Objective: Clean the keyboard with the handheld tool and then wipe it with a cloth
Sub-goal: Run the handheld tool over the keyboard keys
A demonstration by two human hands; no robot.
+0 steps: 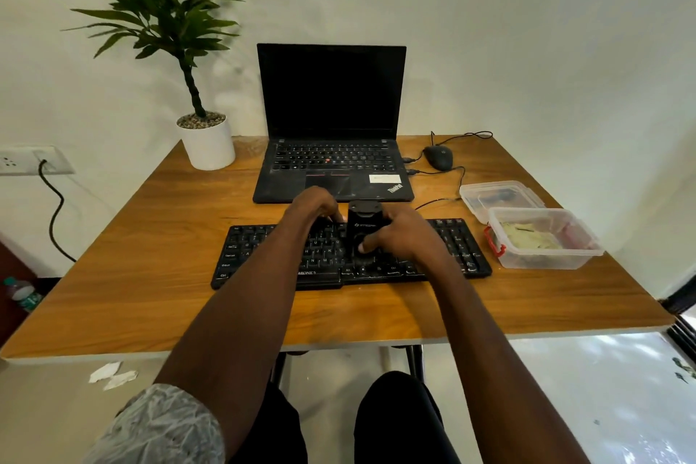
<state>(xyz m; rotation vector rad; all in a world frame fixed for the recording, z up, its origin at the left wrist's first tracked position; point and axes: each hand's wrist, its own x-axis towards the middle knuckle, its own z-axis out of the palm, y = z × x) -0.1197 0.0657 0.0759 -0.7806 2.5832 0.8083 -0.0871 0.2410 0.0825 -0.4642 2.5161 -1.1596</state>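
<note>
Right grip (399, 237) holds my black tool (362, 234) on the keyboard (263, 256); left grip (314, 205) curls on the keys. Clear box (546, 241) near the worktop's right edge holds cloths.

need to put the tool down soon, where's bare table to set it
Bare wood lies left of the keyboard, between it and the plant pot, and along the near table edge. The right is crowded: mouse, cables, lid and plastic container. The laptop sits behind.
</note>
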